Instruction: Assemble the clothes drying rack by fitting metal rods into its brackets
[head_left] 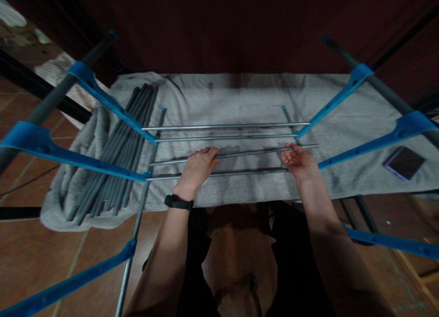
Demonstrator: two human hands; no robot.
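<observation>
A loose grey metal tube (247, 153) lies slightly aslant across the middle of a rack frame. My left hand (200, 167), with a black band on its wrist, is closed round this tube left of its middle. Toward its right end, my right hand (297, 158) pinches the same tube between thumb and fingers. Two thinner cross tubes (226, 126) sit behind it, joining the blue plastic side brackets (116, 107) on the left and right. Another cross tube (247, 172) runs in front, under my hands; its right end is hidden by my right hand.
A bundle of grey tubes (113, 161) rests on the grey blanket (222, 95) at the left. On the right lies a phone (404, 163). Blue brackets (373, 145) and upright tubes (384, 88) rise on both sides. A dark red panel (222, 29) stands behind; tiled floor is below.
</observation>
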